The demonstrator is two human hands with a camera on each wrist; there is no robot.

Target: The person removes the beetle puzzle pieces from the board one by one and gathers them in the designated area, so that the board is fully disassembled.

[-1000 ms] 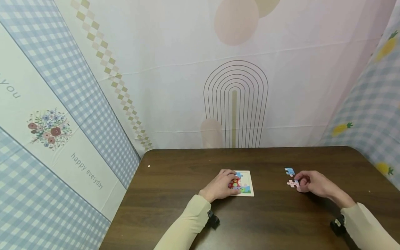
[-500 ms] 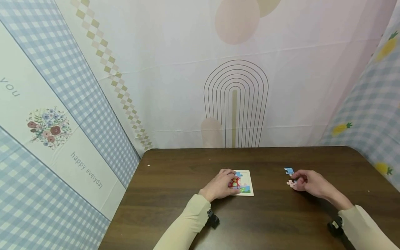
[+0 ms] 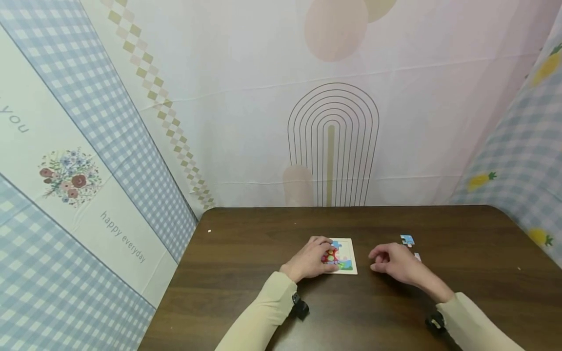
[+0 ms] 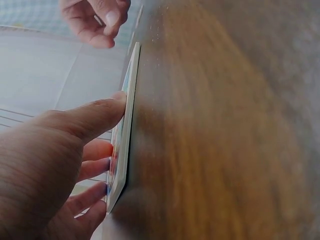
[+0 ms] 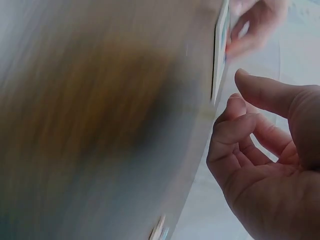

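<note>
Shifting left, the right hand point(image 3: 393, 262) leaves the blue piece point(image 3: 407, 239) and pink piece point(image 3: 417, 256) still unfitted on the tabletop point(image 3: 246, 273), its fingers loosely curled, apparently empty. The left hand point(image 3: 309, 259) rests relaxed fingers on the puzzle board point(image 3: 348, 249), left of both pieces.

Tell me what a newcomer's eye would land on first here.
Probably the small puzzle board, whose red, green and blue picture stands out on the dark table, with the left hand resting on its left part. Next might come the right hand, just right of the board, near a loose blue piece. Behind the table, the lined arch on the pale cloth also draws the eye.
</note>
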